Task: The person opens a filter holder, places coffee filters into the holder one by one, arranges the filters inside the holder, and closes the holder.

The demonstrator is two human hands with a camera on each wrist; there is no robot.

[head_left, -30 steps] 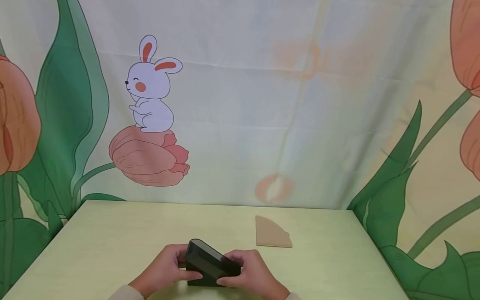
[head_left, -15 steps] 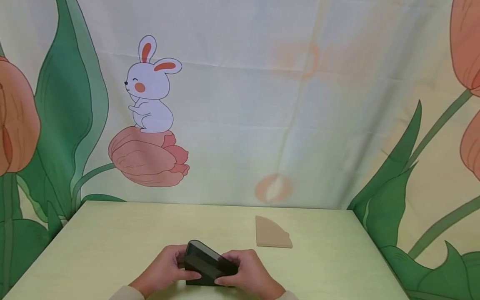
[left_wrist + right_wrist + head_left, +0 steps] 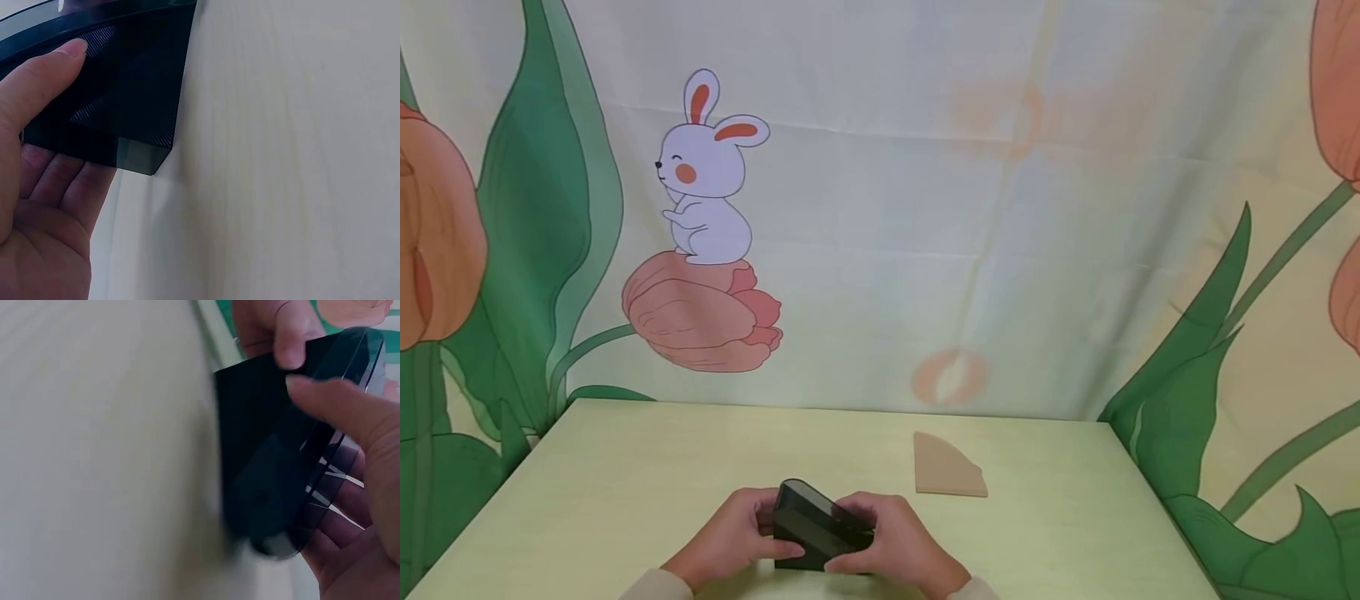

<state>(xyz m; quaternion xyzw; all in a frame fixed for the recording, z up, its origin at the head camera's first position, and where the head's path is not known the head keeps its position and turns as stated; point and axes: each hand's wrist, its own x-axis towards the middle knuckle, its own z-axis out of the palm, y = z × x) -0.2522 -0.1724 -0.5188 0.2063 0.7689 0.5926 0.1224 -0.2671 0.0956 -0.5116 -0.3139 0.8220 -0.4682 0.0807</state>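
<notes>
- No text, label or brand can be read in any of the views.
- No number or sign can be read either.

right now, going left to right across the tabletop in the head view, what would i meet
Left hand → dark case held between the hands → right hand → brown fan-shaped piece.

Soft light, bluish wrist views
A glossy black plastic case (image 3: 256, 444) blurs in the right wrist view; soft shadow on pale wood-grain table (image 3: 94, 456).
</notes>
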